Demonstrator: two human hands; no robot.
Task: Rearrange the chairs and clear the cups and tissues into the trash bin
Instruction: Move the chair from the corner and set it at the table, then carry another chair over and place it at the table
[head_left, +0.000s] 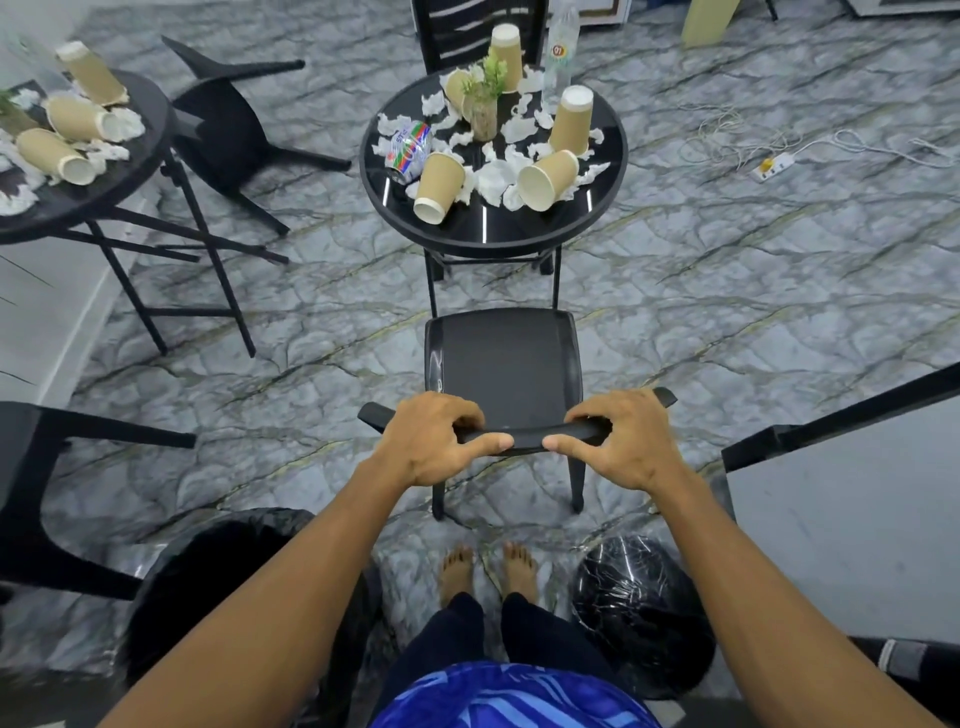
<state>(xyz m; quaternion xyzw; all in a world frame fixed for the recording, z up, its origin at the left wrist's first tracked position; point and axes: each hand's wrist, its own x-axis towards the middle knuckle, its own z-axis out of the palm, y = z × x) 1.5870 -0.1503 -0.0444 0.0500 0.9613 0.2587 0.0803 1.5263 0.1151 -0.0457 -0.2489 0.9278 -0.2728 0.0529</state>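
Left hand (434, 439) and right hand (618, 439) grip, fingers curled, the top rail of a black plastic chair (501, 364) before a round black table (493, 234).

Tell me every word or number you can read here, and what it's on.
"01", as best it reads, in a red circle on the label of the bottle standing on the middle table.
Crumpled label, red, blue and green, on the same table: lettering too blurred to read.
Nothing else shows writing.
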